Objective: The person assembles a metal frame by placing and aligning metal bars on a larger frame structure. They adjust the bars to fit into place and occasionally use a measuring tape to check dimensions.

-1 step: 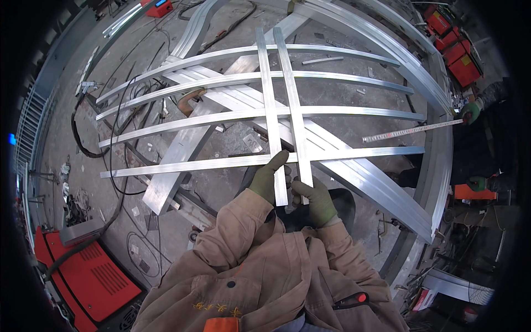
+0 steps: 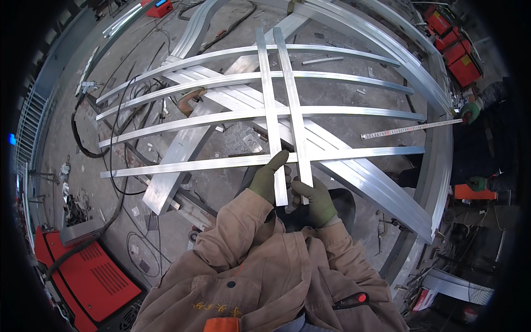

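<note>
Two slim silvery metal bars run side by side away from me, the left bar (image 2: 266,91) and the right bar (image 2: 291,94). They lie across several long crosswise metal bars (image 2: 210,119), which look bowed in this view. My left hand (image 2: 268,181), in an olive-green glove, is closed round the near end of the left bar, its thumb on top. In a matching glove, my right hand (image 2: 317,203) grips the near end of the right bar, with the fingers partly hidden behind it.
Wide metal beams (image 2: 359,171) cross beneath the bars. At the right, a co-worker's gloved hand (image 2: 471,112) holds an extended measuring tape (image 2: 412,130). A red machine (image 2: 91,276) stands at the lower left, with black cables (image 2: 80,149) near it. Red cases (image 2: 462,63) stand at upper right.
The free end of the co-worker's measuring tape has shifted very slightly to the left. My hands and the bars have not visibly moved.
</note>
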